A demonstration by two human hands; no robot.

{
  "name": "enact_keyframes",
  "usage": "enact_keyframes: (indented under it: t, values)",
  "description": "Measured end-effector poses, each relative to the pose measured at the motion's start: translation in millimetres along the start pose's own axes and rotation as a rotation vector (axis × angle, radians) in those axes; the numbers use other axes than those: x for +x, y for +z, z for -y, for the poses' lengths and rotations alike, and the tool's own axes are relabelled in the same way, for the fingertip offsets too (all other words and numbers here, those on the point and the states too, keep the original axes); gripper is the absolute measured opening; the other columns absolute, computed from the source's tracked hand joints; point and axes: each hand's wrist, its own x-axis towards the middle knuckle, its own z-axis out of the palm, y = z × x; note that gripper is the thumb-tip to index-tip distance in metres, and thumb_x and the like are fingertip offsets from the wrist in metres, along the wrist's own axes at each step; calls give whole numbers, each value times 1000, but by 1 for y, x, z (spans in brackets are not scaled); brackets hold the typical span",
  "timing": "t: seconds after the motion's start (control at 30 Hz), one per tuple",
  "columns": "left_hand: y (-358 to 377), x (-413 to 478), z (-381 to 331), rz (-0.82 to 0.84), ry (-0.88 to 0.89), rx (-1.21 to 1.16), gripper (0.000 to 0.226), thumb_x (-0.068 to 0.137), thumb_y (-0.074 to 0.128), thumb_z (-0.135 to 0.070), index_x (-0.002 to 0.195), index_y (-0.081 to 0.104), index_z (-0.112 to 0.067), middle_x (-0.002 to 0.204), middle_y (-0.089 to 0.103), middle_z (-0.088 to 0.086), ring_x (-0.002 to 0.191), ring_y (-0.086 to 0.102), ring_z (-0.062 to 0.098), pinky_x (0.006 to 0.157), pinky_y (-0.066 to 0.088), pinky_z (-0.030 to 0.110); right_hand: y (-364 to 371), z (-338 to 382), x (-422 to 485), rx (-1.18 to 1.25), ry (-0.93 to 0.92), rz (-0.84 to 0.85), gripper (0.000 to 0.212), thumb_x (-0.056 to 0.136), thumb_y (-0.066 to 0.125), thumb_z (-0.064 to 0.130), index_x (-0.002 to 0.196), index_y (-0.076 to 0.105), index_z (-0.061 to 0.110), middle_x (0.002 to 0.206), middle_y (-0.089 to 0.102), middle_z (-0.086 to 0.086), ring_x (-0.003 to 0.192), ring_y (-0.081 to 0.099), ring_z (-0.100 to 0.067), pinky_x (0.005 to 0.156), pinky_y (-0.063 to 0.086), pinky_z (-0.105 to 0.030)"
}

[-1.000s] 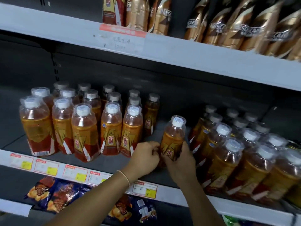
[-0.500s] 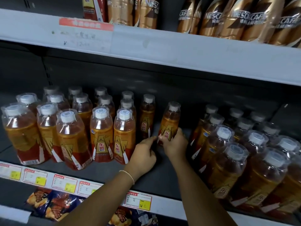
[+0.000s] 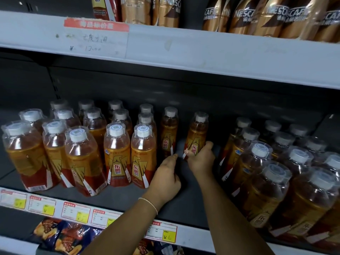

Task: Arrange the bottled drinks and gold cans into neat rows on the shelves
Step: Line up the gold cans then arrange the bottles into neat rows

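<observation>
On the dark middle shelf (image 3: pixel 185 203), my right hand (image 3: pixel 201 159) grips the lower part of an upright amber drink bottle (image 3: pixel 197 133) with a white cap. My left hand (image 3: pixel 166 176) rests on the shelf just left of it, fingers reaching towards the base of a neighbouring bottle (image 3: pixel 168 131); whether they touch it is unclear. Rows of the same bottles (image 3: pixel 117 153) stand at the left, and another group (image 3: pixel 276 181) fills the right. Gold cans (image 3: pixel 272 15) line the upper shelf.
A white shelf edge (image 3: pixel 220 59) with a red-topped price card (image 3: pixel 95 36) runs overhead. Yellow price tags (image 3: pixel 76 214) line the front rail. Snack bags (image 3: pixel 64 236) lie on the shelf below. A dark gap lies between the held bottle and the right group.
My right hand has carried the bottle from the front of the shelf deeper in, level with the back bottles. My left hand has followed and no longer holds the bottle.
</observation>
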Motion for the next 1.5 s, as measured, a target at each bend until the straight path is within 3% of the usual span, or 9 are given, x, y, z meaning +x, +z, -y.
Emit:
enact_keyframes:
  t: [0.23, 0.33, 0.47, 0.6, 0.7, 0.97, 1.1, 1.27, 1.5]
  values:
    - [-1, 1, -4, 44, -15, 30, 69, 84, 47, 1, 150, 29, -5, 154, 32, 13, 143, 27, 21, 108, 10, 8, -11, 24, -6, -53, 32, -52, 81, 74, 85, 19, 137, 36, 5, 133, 48, -20, 123, 50, -36, 96, 47, -41]
    - [-5, 0, -8, 42, -12, 6, 66, 81, 47, 3, 146, 36, -3, 149, 38, 15, 140, 33, 24, 112, 16, 12, -12, 49, -14, -105, -160, -210, 75, 81, 77, 27, 142, 39, 2, 136, 44, -23, 129, 42, -38, 105, 43, -46]
    - [-10, -4, -15, 44, -5, -34, 60, 78, 46, 5, 137, 47, -2, 141, 48, 14, 133, 41, 22, 109, 21, 7, -2, 87, -12, -94, -507, -135, 53, 88, 66, 18, 135, 52, -2, 125, 60, -23, 119, 56, -38, 102, 44, -45]
    - [-16, -14, -18, 62, -15, 7, 51, 83, 50, -4, 134, 51, -6, 139, 49, 10, 128, 45, 18, 102, 27, 8, 15, 117, 16, -293, -346, 170, 75, 94, 59, 38, 155, 22, 13, 148, 45, -16, 133, 46, -34, 110, 40, -39]
    - [-21, -24, -18, 41, -16, 29, 42, 84, 51, -10, 126, 55, -11, 131, 53, 6, 119, 50, 17, 93, 32, 10, 24, 121, 27, -315, -310, 255, 76, 95, 61, 40, 156, 21, 21, 150, 45, -12, 134, 46, -33, 107, 41, -38]
    - [-36, -36, -22, -46, 36, 17, 50, 87, 49, -7, 137, 49, -7, 140, 50, 9, 130, 44, 18, 99, 16, 1, 3, 104, -12, -163, -519, 78, 41, 88, 68, 14, 127, 61, 6, 119, 68, -15, 110, 63, -34, 87, 43, -25]
    - [-37, -38, -25, -96, 35, -2, 47, 87, 51, -8, 134, 51, -9, 130, 56, 8, 119, 51, 18, 95, 25, 3, -25, 95, -39, -149, -456, 59, 50, 86, 68, 18, 135, 58, 18, 116, 70, -9, 110, 63, -31, 89, 47, -27]
    - [-28, -35, -18, -115, -34, 16, 64, 90, 61, -21, 146, 35, -6, 143, 46, 7, 130, 44, 20, 96, 21, 6, -59, 75, -59, -79, -395, 30, 60, 84, 72, 26, 140, 51, 22, 116, 69, -4, 111, 64, -25, 98, 52, -39]
    - [-25, -10, -20, 58, 34, -38, 48, 83, 71, -17, 127, 53, -19, 114, 60, 1, 105, 57, 13, 79, 35, 8, -77, 46, -59, 111, -366, 9, 59, 82, 78, 27, 134, 52, 26, 98, 62, 24, 102, 63, 3, 95, 53, -24]
